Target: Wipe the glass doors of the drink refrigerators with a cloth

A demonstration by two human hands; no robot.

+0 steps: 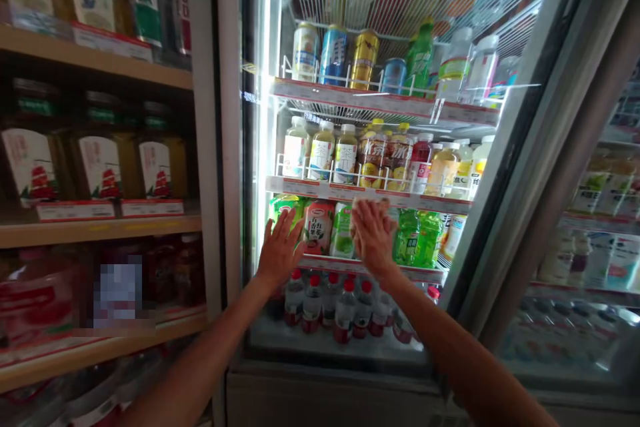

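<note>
My left hand (280, 250) is raised in front of the glass door (345, 363) of a drinks fridge, fingers spread and nothing in it. Whether its palm touches the glass I cannot tell. Under my right hand (371, 237) is a crumpled pale cloth (357, 203), pressed flat toward the glass; most of it is hidden by the fingers. Behind the hands, through the glass, stand a red drink carton (318, 227), a green and white carton (342, 232) and green bottles (429, 238).
Higher shelves hold bottled teas (323, 150) and cans (365, 59). Red-capped bottles (345, 310) stand at the fridge bottom. A wooden shelf (100, 230) with juice bottles (100, 153) runs along the left. On the right is another fridge door with a metal frame (545, 147).
</note>
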